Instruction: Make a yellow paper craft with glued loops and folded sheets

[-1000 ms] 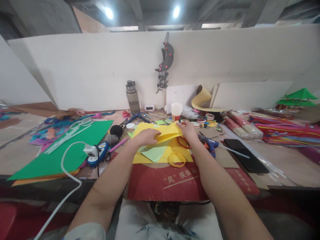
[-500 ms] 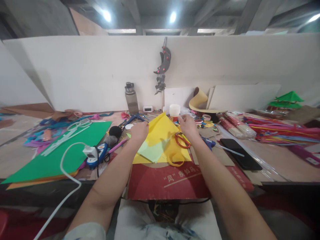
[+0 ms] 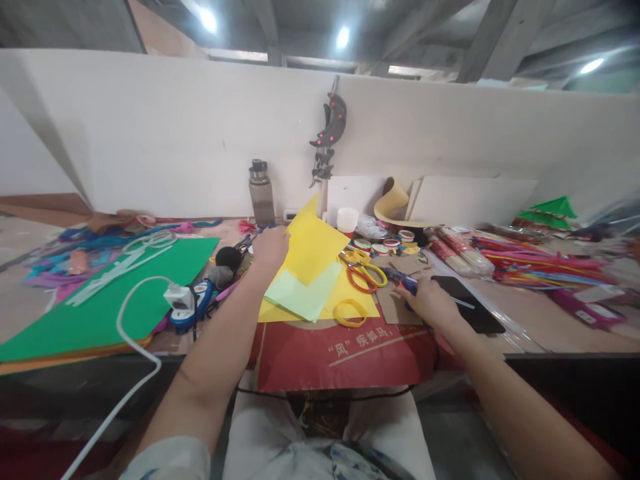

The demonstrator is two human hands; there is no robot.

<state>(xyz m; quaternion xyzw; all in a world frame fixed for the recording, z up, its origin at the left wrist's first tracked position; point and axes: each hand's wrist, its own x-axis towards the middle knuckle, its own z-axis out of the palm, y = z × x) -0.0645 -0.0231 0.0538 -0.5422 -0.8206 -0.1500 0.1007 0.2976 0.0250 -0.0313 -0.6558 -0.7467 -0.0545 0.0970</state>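
Note:
My left hand (image 3: pixel 271 249) pinches the left edge of a yellow sheet of paper (image 3: pixel 317 243), whose upper corner stands raised off the table. Below that sheet lie a pale green piece of paper (image 3: pixel 306 297) and more yellow paper. My right hand (image 3: pixel 431 300) is closed round a blue glue gun (image 3: pixel 407 283), its nozzle pointing left and a clear glue stick (image 3: pixel 464 303) poking out behind. Between my hands are scissors with red and yellow handles (image 3: pixel 361 280) and a yellow ring-shaped strip (image 3: pixel 350 323).
A red cardboard sheet (image 3: pixel 345 360) lies at the front edge. Left are green sheets (image 3: pixel 185 267), a power strip (image 3: pixel 193 313) and a white cable (image 3: pixel 121 320). A bottle (image 3: pixel 261 195) and cup (image 3: pixel 347 219) stand behind. A black phone (image 3: pixel 475 313) and pipe cleaners (image 3: pixel 540 263) lie right.
My right hand has left the right side of the yellow sheet, moved right and down, and taken hold of the glue gun. My left hand stays on the sheet and has shifted slightly left.

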